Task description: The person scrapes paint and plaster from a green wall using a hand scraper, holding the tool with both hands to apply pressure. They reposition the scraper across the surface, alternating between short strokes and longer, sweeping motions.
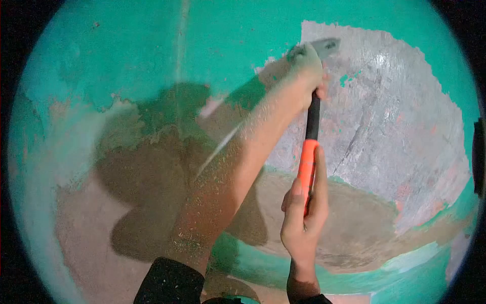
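Observation:
A long-handled scraper (313,119) is held nearly upright against the wall, with a black shaft, an orange grip and a grey head that is smeared by motion. High up, just below and partly over the head, my left hand (307,71) is closed around the tool. Lower down, my right hand (304,218) wraps the orange grip, its index finger stretched along the handle. The head lies over the upper left part of a bare grey patch (385,101) with ragged edges. Small paint flecks cling to my left forearm.
Green paint (121,40) covers the upper wall and ends in torn edges. Pinkish-brown bare plaster (91,218) shows at lower left, and a brown scraped band (354,223) curves below the grey patch. A dark shadow of my arms falls across the middle left.

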A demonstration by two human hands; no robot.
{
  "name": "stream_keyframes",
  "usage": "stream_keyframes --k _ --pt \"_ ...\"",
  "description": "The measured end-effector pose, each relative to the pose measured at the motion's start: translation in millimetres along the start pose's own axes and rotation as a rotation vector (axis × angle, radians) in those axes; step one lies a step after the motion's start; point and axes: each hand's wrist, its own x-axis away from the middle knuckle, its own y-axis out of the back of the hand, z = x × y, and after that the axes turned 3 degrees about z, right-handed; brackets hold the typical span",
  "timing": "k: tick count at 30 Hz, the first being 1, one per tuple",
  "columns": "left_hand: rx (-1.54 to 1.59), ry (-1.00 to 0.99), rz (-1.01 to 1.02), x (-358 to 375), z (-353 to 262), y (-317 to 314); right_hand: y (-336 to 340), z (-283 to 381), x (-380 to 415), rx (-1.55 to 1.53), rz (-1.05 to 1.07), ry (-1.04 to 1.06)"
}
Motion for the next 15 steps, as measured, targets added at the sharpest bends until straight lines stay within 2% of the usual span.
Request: stream_keyframes --k 2,5,6,9,12,15 --pt "-0.062 0.029 -0.038 19.4 -3.7 -5.8 1.9 0.4 -3.6 -0.065 0.02 -0.021" --pt "-0.043 -0.117 0.035 -16.4 -19.0 -4.5 8.3 14.8 -20.0 -0.113 0.061 -0.056" --pt "0.042 -0.116 0.071 -25.5 -25.6 -3.4 7.4 17.2 -27.4 -0.107 0.062 -0.053" --pt "-0.052 -0.056 0.031 -1.3 -15.4 -4.5 7.6 15.9 -15.0 -0.133 0.053 -0.059" --pt "0.053 -0.01 0.056 8.6 -10.6 -4.2 11.1 26.1 -13.6 -0.189 0.09 -0.082" --pt "0.037 -0.089 0.032 -7.6 -23.1 -5.4 5.7 29.9 -21.2 -0.157 0.101 -0.056"
